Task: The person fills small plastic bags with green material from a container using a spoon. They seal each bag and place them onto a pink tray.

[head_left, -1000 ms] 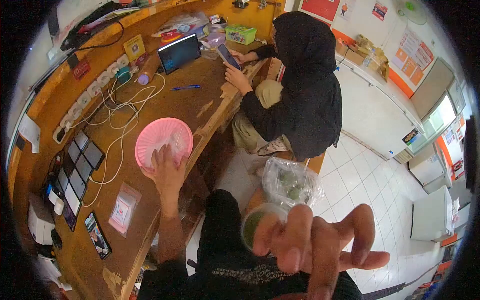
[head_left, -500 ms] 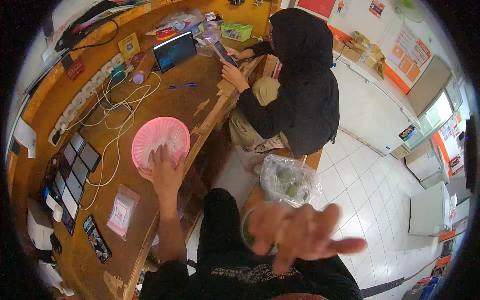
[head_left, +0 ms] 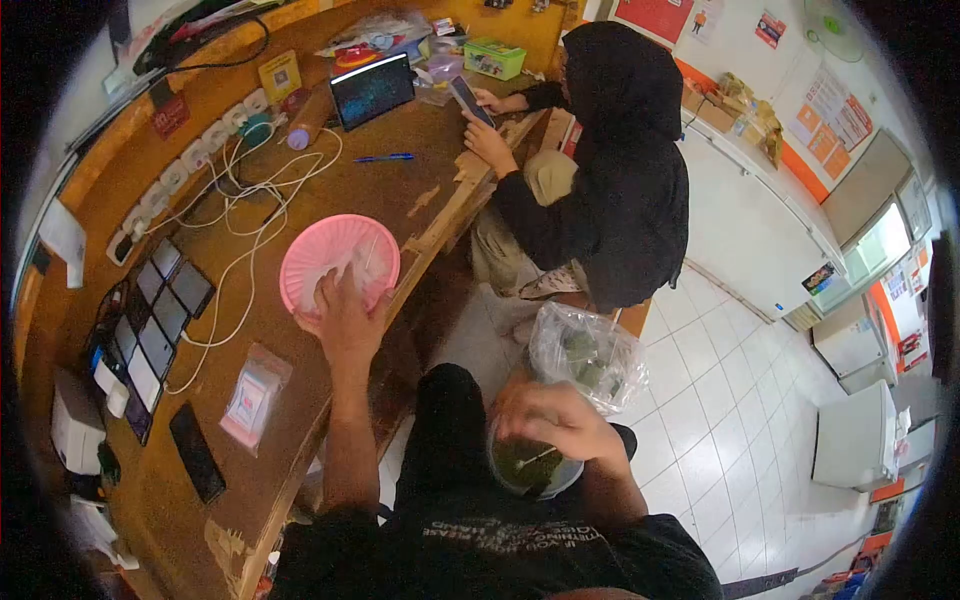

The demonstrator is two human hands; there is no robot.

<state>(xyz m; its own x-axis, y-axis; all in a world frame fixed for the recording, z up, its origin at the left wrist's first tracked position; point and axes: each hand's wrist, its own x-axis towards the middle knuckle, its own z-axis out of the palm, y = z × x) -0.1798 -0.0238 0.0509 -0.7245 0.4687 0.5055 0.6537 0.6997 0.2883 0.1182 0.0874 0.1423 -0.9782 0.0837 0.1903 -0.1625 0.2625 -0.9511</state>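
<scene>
A round pink plastic basket [head_left: 300, 256] with clear plastic bags [head_left: 370, 255] inside sits near the table's edge. Over its near rim lies my left hand [head_left: 348, 315], closed on the basket, with the fingers reaching inside against the plastic. My right hand [head_left: 560, 415], smeared by motion, is over a clear round tub [head_left: 560, 482] at my lap. Dark green contents [head_left: 525, 455] show in the tub, with a thin pale stick among them. The right fingertips are too blurred to show any grip. Beside the tub, a clear plastic bag [head_left: 625, 365] holds several green round items [head_left: 585, 355].
A person [head_left: 600, 180] in black sits ahead, holding a phone [head_left: 472, 100]. On the wooden table [head_left: 300, 370] are a tablet [head_left: 372, 90], a blue pen [head_left: 384, 157], white cables [head_left: 235, 255], several phones [head_left: 150, 330], a black phone [head_left: 197, 452] and a plastic packet [head_left: 255, 398].
My right hand has come down from spread fingers in the air to the tub. My left hand stays at the basket, its fingers more curled. The near phone's screen has gone dark.
</scene>
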